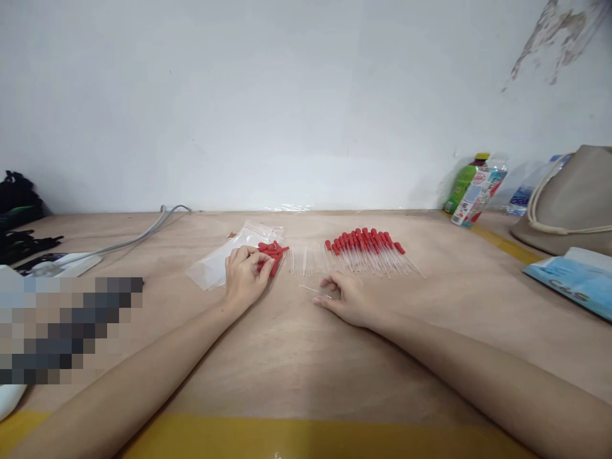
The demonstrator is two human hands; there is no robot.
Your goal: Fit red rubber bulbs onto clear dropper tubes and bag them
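Red bulbs [268, 247] lie at the curled left hand [246, 274], hold unclear; right hand [351, 299] pinches a tube [308, 289].

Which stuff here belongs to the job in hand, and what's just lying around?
Job:
thin clear tube, in the right hand
loose red bulbs, at the left hand
row of clear tubes
red-topped tubes
clear plastic bag, probably

Likely just lying around:
green bottle
patterned bottle
beige bag
blue packet
grey cable
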